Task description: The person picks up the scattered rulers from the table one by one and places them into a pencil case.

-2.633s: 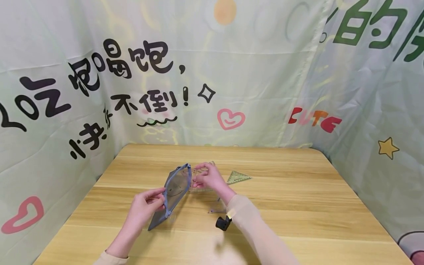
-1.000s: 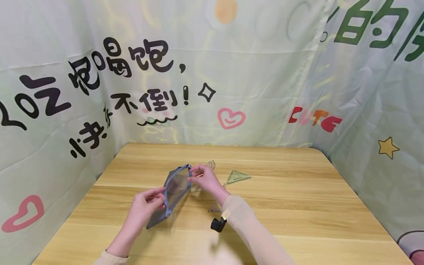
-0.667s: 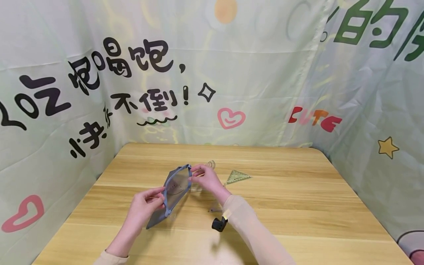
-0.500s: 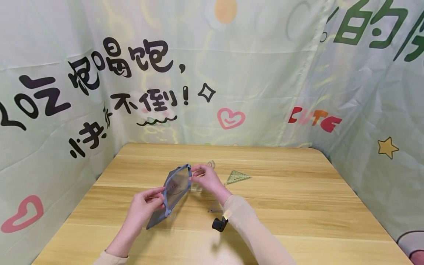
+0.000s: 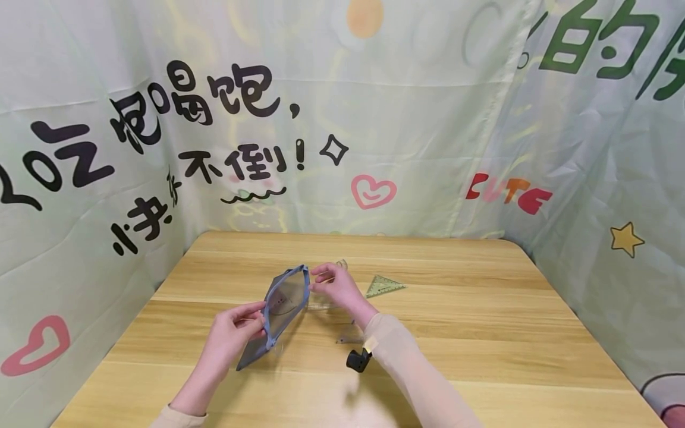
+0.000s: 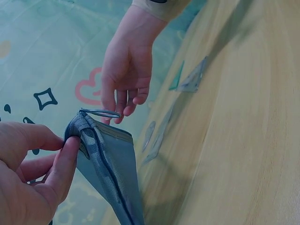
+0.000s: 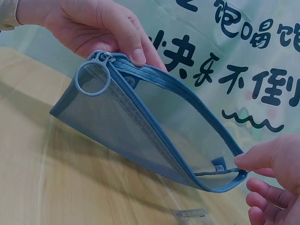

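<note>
Right wrist view: both hands (image 7: 187, 93) pinch a blue mesh pouch (image 7: 154, 126), its zipper seemingly open.

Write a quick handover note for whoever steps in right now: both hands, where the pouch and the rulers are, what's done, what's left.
Left hand: pinches the near end of the blue mesh zipper pouch, beside the ring pull.
Right hand: pinches the far end of the pouch's open mouth.
Pouch: held up off the wooden table, zipper undone, mouth spread wide.
On the table: green triangle ruler, a clear protractor behind the right hand, and clear rulers by the right forearm.
Done: pouch opened.
Left, probably: the rulers still lie outside the pouch, which looks empty.
</note>
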`<state>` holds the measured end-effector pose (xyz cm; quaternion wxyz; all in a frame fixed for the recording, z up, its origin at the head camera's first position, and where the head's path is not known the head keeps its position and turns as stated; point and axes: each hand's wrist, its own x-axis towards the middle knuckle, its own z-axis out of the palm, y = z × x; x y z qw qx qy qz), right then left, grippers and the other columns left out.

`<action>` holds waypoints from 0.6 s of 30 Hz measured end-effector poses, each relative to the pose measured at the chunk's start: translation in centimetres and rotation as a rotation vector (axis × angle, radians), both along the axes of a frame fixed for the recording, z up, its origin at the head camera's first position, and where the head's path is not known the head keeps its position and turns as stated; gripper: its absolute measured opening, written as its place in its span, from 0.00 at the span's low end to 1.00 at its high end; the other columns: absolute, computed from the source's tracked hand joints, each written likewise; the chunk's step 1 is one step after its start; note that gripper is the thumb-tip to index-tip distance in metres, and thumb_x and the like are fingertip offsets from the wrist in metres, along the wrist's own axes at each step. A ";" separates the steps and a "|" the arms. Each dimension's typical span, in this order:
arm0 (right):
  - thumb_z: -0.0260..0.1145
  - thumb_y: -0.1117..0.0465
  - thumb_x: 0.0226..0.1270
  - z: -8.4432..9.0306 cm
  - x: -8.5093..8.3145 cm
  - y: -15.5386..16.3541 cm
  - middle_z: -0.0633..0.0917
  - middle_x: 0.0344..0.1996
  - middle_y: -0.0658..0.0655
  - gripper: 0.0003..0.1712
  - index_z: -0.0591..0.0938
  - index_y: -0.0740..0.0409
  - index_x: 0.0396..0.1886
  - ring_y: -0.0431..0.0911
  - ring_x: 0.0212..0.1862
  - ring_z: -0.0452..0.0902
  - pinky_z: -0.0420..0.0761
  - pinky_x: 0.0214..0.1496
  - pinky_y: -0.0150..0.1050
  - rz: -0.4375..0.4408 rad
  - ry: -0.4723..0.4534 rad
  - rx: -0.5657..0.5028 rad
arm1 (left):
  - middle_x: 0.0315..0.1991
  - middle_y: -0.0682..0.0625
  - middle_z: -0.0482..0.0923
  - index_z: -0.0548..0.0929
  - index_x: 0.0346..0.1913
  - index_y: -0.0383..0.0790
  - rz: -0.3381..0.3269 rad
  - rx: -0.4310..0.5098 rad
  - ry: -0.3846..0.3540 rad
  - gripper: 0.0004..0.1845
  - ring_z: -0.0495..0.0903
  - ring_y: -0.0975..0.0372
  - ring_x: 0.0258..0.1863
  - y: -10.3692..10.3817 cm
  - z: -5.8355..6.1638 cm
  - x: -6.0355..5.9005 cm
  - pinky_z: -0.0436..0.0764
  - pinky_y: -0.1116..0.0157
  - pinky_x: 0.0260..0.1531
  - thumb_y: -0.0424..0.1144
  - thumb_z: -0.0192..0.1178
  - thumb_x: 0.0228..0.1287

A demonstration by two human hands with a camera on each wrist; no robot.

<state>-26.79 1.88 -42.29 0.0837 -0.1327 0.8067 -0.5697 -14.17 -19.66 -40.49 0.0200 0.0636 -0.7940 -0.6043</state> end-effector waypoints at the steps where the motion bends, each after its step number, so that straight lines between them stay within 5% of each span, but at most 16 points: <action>1: 0.72 0.63 0.59 0.0 0.0 0.1 0.82 0.47 0.62 0.24 0.79 0.63 0.55 0.49 0.47 0.77 0.83 0.47 0.36 -0.001 -0.002 0.002 | 0.41 0.43 0.80 0.78 0.61 0.28 0.000 0.000 -0.001 0.20 0.83 0.68 0.34 0.0 0.0 0.0 0.89 0.70 0.40 0.28 0.59 0.66; 18: 0.72 0.62 0.59 -0.4 0.3 1.6 0.82 0.49 0.64 0.23 0.80 0.60 0.54 0.48 0.48 0.78 0.83 0.48 0.37 -0.011 0.034 0.055 | 0.40 0.45 0.80 0.77 0.62 0.28 -0.006 0.008 -0.007 0.21 0.83 0.68 0.34 0.0 -0.1 0.0 0.88 0.71 0.40 0.28 0.59 0.66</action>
